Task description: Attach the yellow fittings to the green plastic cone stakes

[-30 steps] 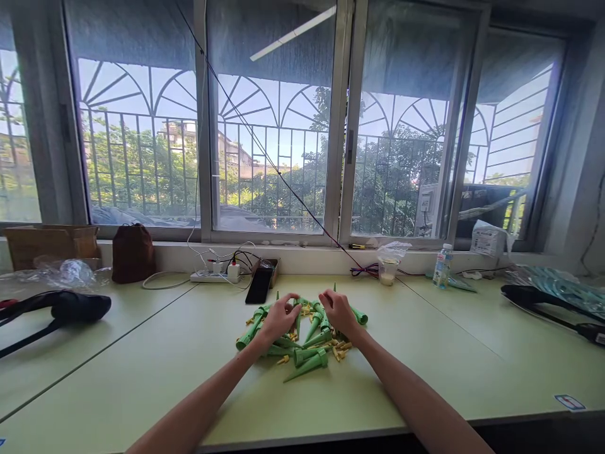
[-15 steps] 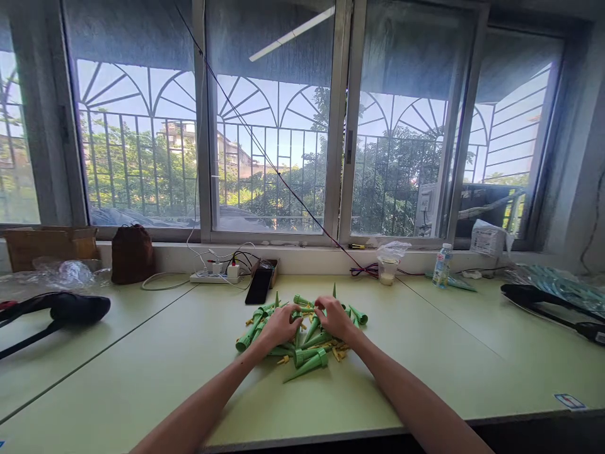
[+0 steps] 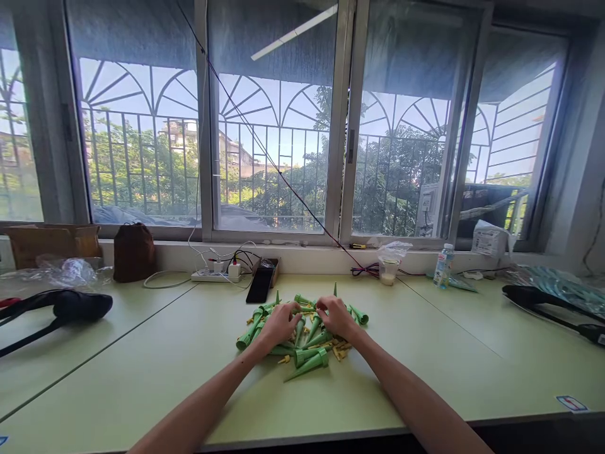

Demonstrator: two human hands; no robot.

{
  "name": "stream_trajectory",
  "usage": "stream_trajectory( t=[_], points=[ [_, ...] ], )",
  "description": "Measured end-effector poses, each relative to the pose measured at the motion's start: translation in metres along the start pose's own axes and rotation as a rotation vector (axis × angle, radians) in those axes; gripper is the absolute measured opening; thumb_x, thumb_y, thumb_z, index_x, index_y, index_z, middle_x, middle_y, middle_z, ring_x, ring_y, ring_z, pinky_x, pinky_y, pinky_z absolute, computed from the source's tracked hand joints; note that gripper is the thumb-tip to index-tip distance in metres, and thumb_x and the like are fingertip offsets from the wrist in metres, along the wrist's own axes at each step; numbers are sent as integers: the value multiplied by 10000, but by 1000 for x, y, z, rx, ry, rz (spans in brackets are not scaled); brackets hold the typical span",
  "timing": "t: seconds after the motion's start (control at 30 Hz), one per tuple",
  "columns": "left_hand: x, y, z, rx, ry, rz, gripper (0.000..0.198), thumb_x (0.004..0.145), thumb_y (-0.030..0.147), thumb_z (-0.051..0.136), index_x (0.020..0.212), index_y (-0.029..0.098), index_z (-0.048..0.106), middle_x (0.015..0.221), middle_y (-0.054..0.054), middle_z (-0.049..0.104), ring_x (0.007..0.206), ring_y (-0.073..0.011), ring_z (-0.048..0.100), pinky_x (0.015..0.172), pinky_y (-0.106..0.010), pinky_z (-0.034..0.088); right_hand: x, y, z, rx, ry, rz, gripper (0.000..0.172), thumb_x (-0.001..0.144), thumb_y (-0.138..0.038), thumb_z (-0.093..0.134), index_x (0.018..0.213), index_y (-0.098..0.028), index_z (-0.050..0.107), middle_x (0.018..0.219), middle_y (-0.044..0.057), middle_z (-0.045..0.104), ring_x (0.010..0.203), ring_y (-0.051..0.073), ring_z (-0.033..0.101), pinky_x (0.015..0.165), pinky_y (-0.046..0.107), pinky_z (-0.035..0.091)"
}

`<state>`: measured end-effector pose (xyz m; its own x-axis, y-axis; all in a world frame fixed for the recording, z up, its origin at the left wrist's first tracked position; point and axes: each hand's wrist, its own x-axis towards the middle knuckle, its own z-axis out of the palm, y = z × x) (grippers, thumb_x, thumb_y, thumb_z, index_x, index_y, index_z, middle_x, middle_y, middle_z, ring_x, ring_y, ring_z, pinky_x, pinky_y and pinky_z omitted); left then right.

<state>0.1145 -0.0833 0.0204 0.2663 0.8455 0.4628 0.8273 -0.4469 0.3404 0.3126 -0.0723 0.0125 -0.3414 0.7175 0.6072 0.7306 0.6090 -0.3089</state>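
A heap of green plastic plant-watering spikes [image 3: 309, 366] with ribbed collars lies on the table, mixed with small yellow nozzle-like pieces [image 3: 338, 350]. Over the left part of the heap is my left hand [image 3: 280, 323], fingers curled round a green spike [image 3: 307, 309] lying crosswise between my hands. My right hand [image 3: 334, 316] faces it from the right, thumb and fingertips pinched together at the spike's other end. Whatever small piece sits in that pinch is hidden by the fingers. Beside the hands, a few spikes point upward, such as one green tip [image 3: 335, 289] behind my right hand.
Behind the heap lies a black phone [image 3: 259, 285], near a white power strip [image 3: 208, 275] with cables. A plastic cup [image 3: 388, 271] and a bottle [image 3: 443, 267] stand toward the window. Black strapped objects [image 3: 80, 306] lie at both sides. A brown pouch [image 3: 134, 253] stands at back left.
Both hands stay over the heap with only slight finger movement. The gap between them looks slightly different, and the view has shifted a little.
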Motion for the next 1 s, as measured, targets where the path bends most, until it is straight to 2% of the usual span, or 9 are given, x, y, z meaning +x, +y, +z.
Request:
stream_trajectory(
  t=[0.17, 0.3, 0.47, 0.63, 0.83, 1.0],
  points=[
    [0, 3, -2, -20, 77, 37, 175, 842, 247, 527, 916, 173, 668, 614, 2, 608, 611, -153, 557, 612, -240, 338, -1, -7, -4, -91, -91, -9, 104, 759, -156, 572, 792, -180, 667, 768, 31, 681, 771, 165, 587, 729, 232, 346],
    [-1, 5, -2, -35, 93, 49, 173, 847, 254, 517, 883, 176, 666, 592, 7, 593, 582, -144, 538, 590, -238, 322, -2, -7, -7, -148, -152, 31, 144, 750, -145, 556, 779, -188, 690, 765, 33, 699, 753, 169, 600, 707, 234, 340],
    [-2, 6, -3, -68, 96, 69, 180, 851, 268, 501, 851, 176, 656, 573, 11, 576, 555, -138, 523, 568, -232, 314, -2, -6, -12, -192, -163, 57, 177, 762, -142, 541, 769, -191, 711, 774, 49, 711, 716, 168, 602, 646, 241, 318],
    [-3, 10, -6, -90, 92, 76, 188, 848, 269, 493, 832, 172, 653, 560, 13, 560, 535, -133, 508, 552, -232, 303, -2, -6, -12, -260, -191, 49, 184, 747, -148, 554, 717, -195, 729, 752, 68, 712, 726, 178, 600, 675, 258, 320],
    [-4, 13, -8, -68, 75, 60, 195, 847, 271, 490, 818, 175, 657, 581, 3, 575, 561, -140, 514, 566, -238, 310, -2, -6, -10, -281, -186, 84, 162, 738, -212, 594, 760, -215, 755, 786, 75, 722, 791, 207, 604, 716, 278, 343],
    [-4, 13, -7, -68, 78, 64, 189, 849, 260, 496, 815, 173, 660, 579, 3, 576, 555, -137, 508, 570, -242, 310, -3, -6, -8, -297, -193, 70, 195, 748, -183, 561, 725, -212, 753, 755, 82, 717, 768, 205, 606, 691, 275, 346]
  ],
)
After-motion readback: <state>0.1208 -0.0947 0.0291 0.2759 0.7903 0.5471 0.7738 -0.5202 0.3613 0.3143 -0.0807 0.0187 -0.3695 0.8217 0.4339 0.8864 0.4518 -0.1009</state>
